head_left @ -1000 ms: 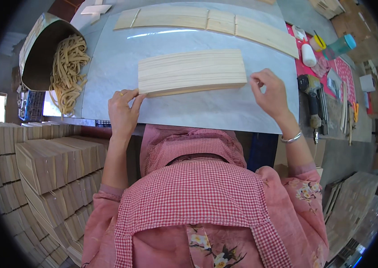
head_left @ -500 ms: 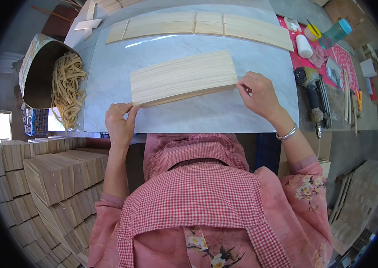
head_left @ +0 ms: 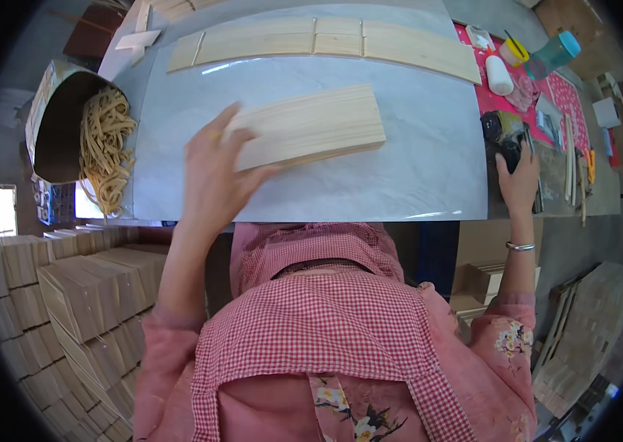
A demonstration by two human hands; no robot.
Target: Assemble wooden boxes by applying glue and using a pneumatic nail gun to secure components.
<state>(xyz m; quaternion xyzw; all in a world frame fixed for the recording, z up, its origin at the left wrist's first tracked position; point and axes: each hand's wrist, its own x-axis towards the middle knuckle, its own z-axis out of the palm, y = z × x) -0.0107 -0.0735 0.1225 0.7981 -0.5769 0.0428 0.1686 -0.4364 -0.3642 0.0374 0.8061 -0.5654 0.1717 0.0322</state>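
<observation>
A pale wooden piece (head_left: 319, 121), like stacked boards or a shallow box, lies slightly askew on the marble-patterned tabletop. My left hand (head_left: 215, 169) is over its left end, fingers spread and a bit blurred, hiding that corner; whether it touches the wood I cannot tell. At the right side of the table, my right hand (head_left: 521, 180) grips the dark handle of a pneumatic nail gun (head_left: 506, 132). The tool lies on its side on the worktop.
Behind lies a long wooden panel (head_left: 267, 43) with cross strips. A tipped container (head_left: 46, 121) spills tan bands (head_left: 109, 147) at left. A white bottle (head_left: 499, 76), a yellow cup (head_left: 514, 51) and a teal bottle (head_left: 553, 55) stand back right. Wooden stacks (head_left: 90, 295) fill the lower left.
My right hand has left the wooden piece's right end and moved right to the nail gun. My left hand has lifted from the near left corner and spread over that end.
</observation>
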